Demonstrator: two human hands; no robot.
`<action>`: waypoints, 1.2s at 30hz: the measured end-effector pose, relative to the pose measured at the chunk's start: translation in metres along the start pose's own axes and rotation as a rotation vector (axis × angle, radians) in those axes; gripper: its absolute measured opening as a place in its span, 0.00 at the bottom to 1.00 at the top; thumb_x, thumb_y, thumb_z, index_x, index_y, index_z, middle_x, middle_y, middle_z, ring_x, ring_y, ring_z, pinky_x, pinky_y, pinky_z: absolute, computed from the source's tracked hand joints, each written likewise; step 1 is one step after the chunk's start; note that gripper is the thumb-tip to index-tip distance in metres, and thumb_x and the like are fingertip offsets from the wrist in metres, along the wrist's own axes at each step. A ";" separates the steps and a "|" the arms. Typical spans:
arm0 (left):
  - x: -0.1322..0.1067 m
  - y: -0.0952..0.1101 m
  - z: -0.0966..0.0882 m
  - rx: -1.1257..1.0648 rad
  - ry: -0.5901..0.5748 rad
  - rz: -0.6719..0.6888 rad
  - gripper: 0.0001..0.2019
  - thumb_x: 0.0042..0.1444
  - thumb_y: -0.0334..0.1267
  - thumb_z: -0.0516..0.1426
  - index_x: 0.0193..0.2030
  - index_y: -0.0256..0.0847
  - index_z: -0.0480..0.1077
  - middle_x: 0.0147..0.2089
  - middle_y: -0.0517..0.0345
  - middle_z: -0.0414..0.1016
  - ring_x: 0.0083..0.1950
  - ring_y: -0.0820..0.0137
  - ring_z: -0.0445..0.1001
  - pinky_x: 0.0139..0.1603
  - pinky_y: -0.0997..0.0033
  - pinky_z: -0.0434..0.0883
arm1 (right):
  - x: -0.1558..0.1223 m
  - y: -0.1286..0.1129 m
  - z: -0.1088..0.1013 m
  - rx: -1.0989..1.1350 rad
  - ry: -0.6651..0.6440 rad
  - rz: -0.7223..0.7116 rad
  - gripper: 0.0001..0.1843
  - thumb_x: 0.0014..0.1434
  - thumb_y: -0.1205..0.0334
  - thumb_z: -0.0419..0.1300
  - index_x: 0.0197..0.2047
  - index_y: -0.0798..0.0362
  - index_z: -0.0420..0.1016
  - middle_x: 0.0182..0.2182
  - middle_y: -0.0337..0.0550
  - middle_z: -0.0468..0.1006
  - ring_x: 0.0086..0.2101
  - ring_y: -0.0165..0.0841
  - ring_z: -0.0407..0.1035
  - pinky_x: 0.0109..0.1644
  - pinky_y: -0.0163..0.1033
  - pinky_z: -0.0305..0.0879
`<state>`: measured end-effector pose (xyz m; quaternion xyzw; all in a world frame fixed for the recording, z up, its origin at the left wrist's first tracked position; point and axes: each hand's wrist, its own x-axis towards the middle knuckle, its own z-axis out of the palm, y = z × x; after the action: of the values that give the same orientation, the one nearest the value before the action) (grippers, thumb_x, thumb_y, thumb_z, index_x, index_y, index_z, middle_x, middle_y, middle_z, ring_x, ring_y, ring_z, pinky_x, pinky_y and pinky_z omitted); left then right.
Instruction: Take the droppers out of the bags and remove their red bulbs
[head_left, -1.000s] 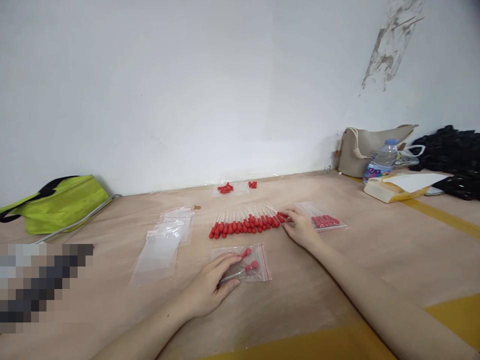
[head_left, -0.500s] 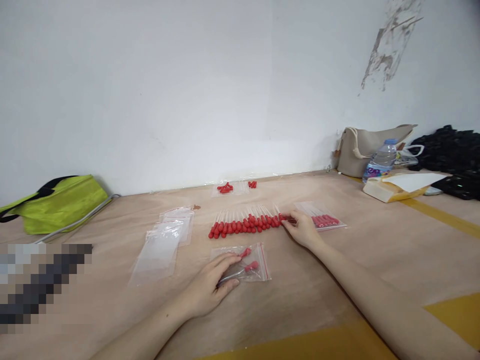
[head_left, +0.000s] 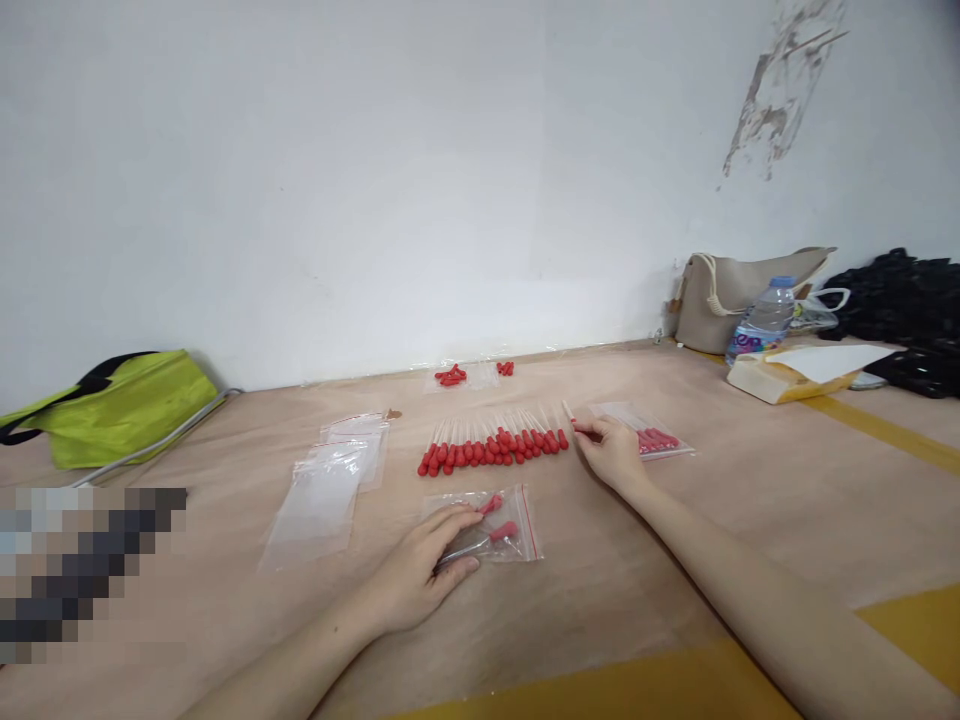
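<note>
My left hand (head_left: 424,570) rests on a small clear zip bag (head_left: 491,535) that holds two red-bulbed droppers, with its fingers curled over the bag's open end. A row of several droppers with red bulbs (head_left: 491,445) lies just beyond. My right hand (head_left: 611,450) sits at the right end of that row and pinches one dropper by its red bulb, lifted slightly off the table. A filled bag of droppers (head_left: 645,435) lies right behind that hand.
Empty clear bags (head_left: 330,490) lie to the left. Loose red bulbs in plastic (head_left: 461,376) sit near the wall. A green bag (head_left: 112,405) is far left. A beige bag (head_left: 739,295), a water bottle (head_left: 763,320), a box (head_left: 795,375) and black items (head_left: 907,315) stand at right.
My right hand has drawn one dropper out of the row's right end and pulled it a little to the right. My left hand has stayed on the bag.
</note>
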<state>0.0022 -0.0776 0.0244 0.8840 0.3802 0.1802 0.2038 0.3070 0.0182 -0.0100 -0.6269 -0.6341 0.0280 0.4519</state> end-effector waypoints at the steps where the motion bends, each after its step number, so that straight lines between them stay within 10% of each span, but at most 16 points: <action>1: 0.000 0.000 0.000 0.003 -0.005 -0.004 0.21 0.58 0.40 0.50 0.59 0.49 0.56 0.60 0.56 0.60 0.59 0.65 0.59 0.59 0.58 0.60 | -0.001 0.000 0.000 -0.007 -0.020 0.011 0.12 0.48 0.67 0.54 0.34 0.56 0.77 0.32 0.46 0.77 0.31 0.33 0.71 0.38 0.38 0.66; 18: 0.000 0.008 -0.004 -0.055 0.001 0.023 0.22 0.59 0.41 0.48 0.61 0.50 0.52 0.61 0.58 0.59 0.59 0.65 0.61 0.57 0.60 0.61 | 0.000 0.007 0.001 0.018 -0.085 0.048 0.12 0.50 0.65 0.56 0.39 0.57 0.73 0.31 0.49 0.78 0.32 0.37 0.73 0.38 0.41 0.66; 23: 0.000 0.009 -0.003 -0.046 0.032 -0.010 0.19 0.62 0.39 0.44 0.60 0.50 0.53 0.59 0.59 0.62 0.58 0.67 0.62 0.57 0.61 0.61 | -0.013 -0.024 -0.012 0.120 -0.042 -0.071 0.10 0.52 0.62 0.55 0.37 0.56 0.72 0.33 0.46 0.76 0.34 0.33 0.70 0.40 0.38 0.64; 29: 0.000 0.006 0.001 -0.022 0.049 0.004 0.21 0.60 0.40 0.47 0.61 0.49 0.52 0.60 0.55 0.60 0.59 0.65 0.60 0.58 0.58 0.60 | -0.047 -0.078 -0.026 0.340 -0.755 -0.368 0.10 0.44 0.72 0.54 0.26 0.54 0.75 0.23 0.38 0.75 0.25 0.26 0.66 0.28 0.29 0.60; 36: -0.002 -0.002 0.005 0.078 0.007 -0.032 0.22 0.60 0.41 0.47 0.62 0.48 0.52 0.64 0.55 0.52 0.63 0.63 0.53 0.62 0.55 0.56 | -0.049 -0.074 -0.017 0.245 -0.672 -0.197 0.10 0.41 0.75 0.53 0.24 0.55 0.73 0.19 0.36 0.73 0.20 0.25 0.63 0.23 0.28 0.56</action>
<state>0.0017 -0.0785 0.0190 0.8844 0.4018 0.1649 0.1707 0.2510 -0.0466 0.0179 -0.4599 -0.7962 0.2645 0.2908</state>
